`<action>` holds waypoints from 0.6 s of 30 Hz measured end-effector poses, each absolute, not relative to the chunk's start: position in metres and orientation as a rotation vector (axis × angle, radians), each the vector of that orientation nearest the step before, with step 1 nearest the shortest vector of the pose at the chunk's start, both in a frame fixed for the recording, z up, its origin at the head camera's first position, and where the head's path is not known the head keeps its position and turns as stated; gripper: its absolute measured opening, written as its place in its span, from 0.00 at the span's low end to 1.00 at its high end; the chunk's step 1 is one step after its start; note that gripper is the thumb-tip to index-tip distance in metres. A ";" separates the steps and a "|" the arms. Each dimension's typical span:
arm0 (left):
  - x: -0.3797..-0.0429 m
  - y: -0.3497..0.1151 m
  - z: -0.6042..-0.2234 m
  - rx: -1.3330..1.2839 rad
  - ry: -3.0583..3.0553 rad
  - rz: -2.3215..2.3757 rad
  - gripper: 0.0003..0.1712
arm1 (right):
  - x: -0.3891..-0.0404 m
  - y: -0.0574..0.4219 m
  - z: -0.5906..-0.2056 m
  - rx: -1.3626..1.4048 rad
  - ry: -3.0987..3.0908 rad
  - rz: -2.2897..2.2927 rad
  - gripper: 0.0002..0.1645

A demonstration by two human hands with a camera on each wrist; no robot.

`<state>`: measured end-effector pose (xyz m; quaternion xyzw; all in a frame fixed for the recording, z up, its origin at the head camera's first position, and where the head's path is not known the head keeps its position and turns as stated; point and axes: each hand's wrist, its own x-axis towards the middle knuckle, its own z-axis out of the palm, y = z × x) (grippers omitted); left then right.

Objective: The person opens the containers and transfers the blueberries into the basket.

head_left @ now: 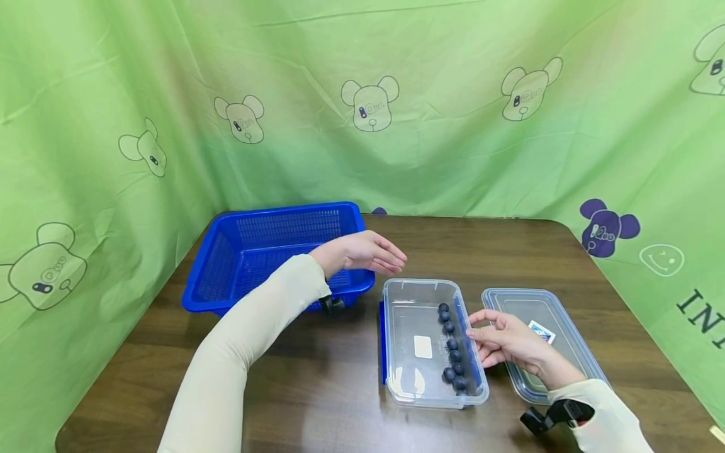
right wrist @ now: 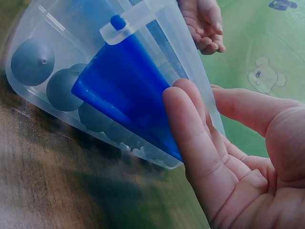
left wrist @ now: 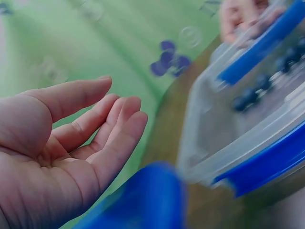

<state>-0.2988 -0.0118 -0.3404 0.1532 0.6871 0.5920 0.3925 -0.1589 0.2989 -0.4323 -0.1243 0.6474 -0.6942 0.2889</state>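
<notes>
My right hand [head_left: 512, 343] is at the right side of a clear plastic food container [head_left: 416, 377], pinching its wall and rim beside a blue latch [right wrist: 124, 71]. Several blueberries [head_left: 453, 355] lie in a row along that side inside the container; a second blue latch [head_left: 383, 343] hangs at its left. Over the right edge of a blue basket [head_left: 277, 211], my left hand [head_left: 368, 251] hovers with loosely bent fingers and nothing in them. The left wrist view shows its palm [left wrist: 52, 191] turned up, close to the container's far corner.
A clear lid [head_left: 518, 296] with a small label lies on the wooden table [head_left: 317, 402], right of the container and partly under my right hand. The basket fills the table's back left. A green printed cloth [head_left: 442, 157] hangs behind and along both sides.
</notes>
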 end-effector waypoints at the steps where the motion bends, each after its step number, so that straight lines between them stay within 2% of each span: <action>1: -0.295 -0.008 -0.342 0.404 1.740 1.481 0.19 | -0.159 0.299 -0.432 -0.329 1.733 -1.852 0.08; 18: -0.251 0.041 -0.381 0.503 1.694 1.068 0.14 | -0.160 0.299 -0.434 -0.335 1.718 -1.855 0.09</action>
